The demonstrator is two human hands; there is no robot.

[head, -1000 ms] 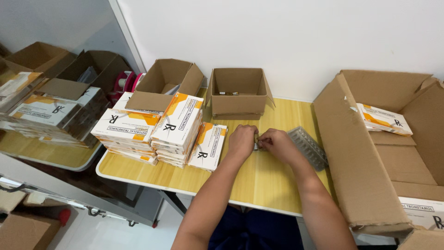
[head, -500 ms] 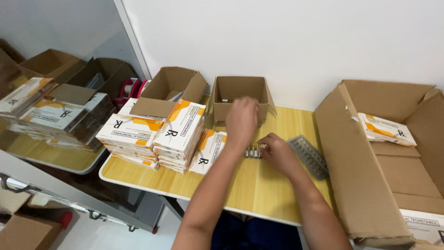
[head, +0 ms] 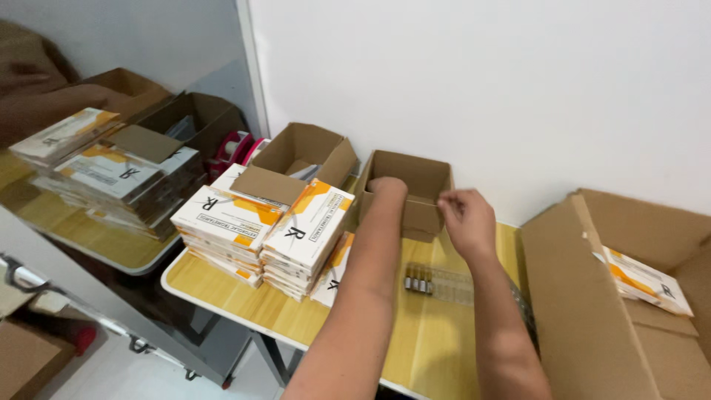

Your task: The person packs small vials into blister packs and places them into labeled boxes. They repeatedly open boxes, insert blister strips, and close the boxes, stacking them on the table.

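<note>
Stacks of white-and-orange cartons (head: 263,233), pink tape dispenser (head: 231,148), large cardboard box (head: 592,311) at right.

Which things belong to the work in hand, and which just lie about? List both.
In hand: left hand, right hand, small open box, vial tray.
Lying about: white-and-orange packs, pink tape roll, large carton, second open box.

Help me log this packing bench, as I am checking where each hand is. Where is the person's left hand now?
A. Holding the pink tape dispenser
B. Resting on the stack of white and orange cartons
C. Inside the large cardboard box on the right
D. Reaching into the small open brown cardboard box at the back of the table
D: the left hand dips over the front rim of the small open brown cardboard box, while the right hand hovers beside it.
</note>
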